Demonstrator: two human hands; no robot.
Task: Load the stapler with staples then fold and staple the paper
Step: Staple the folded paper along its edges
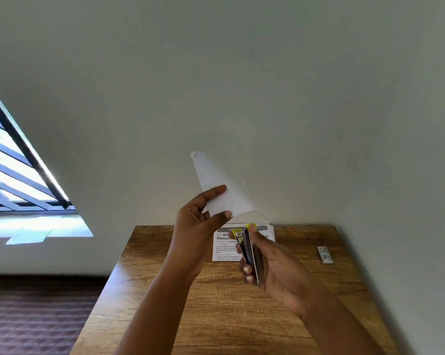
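Your left hand (198, 226) is raised above the far edge of the desk (216, 303), and its grip is closed on the folded white paper (221, 190): the thumb lies across the near face and the forefinger curls over the upper edge, pinching the sheet near its lower left corner. The paper stands tilted in the air, its narrow end pointing up and to the left against the pale wall (267, 85), its wider end down toward the desk. Your right hand (275, 270) is just below and to the right of the left, fingers wrapped round the stapler (249, 252), a dark metallic body with yellow-green tips. You hold the stapler upright, nose upward, its two arms parted in a narrow V near the top, just beneath the lower edge of the paper; I cannot tell whether the paper sits between them. Behind the stapler a printed sheet (226, 247) with bold black headings lies flat on the wooden desk near the wall, partly hidden by your right hand. A small pale box (325, 254) rests on the desk well off to the right, close to the wall. To the left a barred window (14, 172) shows daylight, and dark patterned carpet (37, 319) covers the floor beside the desk.
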